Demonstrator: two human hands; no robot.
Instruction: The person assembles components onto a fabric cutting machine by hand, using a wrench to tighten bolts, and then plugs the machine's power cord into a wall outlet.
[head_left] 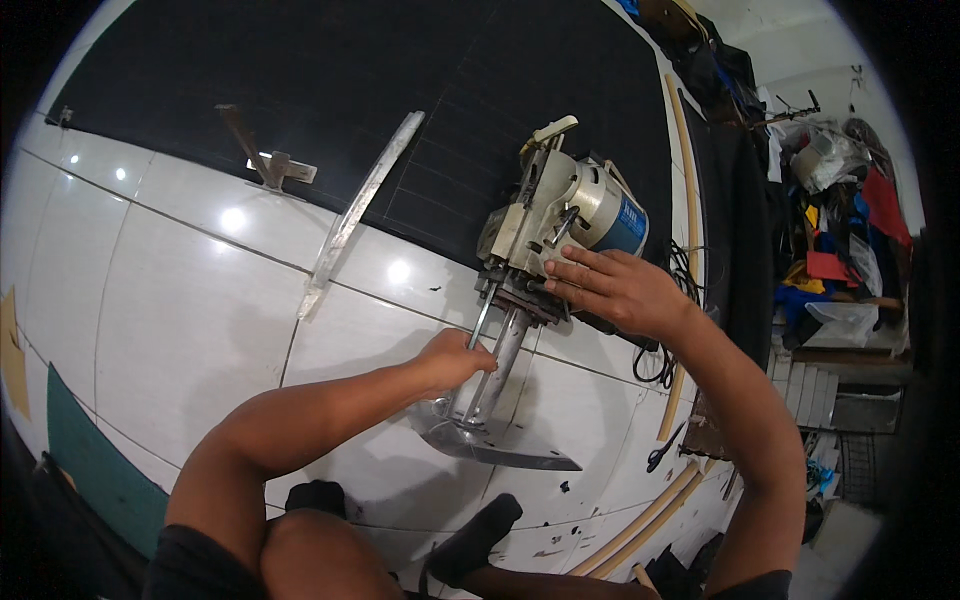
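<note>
An upright-knife fabric cutting machine (535, 215) lies tipped over, its silver and blue motor (615, 215) on the dark cloth and its flat metal base plate (500, 450) toward me above the tiles. My left hand (455, 362) is closed around the thin metal rod (483, 315) that runs beside the blade standard (503, 365). My right hand (625, 290) rests with fingers stretched out against the machine's body just below the motor. Its palm side is hidden. The blade itself cannot be made out clearly.
Black cloth (300, 60) with faint chalk lines covers the far floor. On its edge lie a long metal ruler (362, 210) and a metal weight with an upright handle (280, 170). Scissors (665, 447), wooden poles (640, 520) and a black cord (655, 370) lie at right.
</note>
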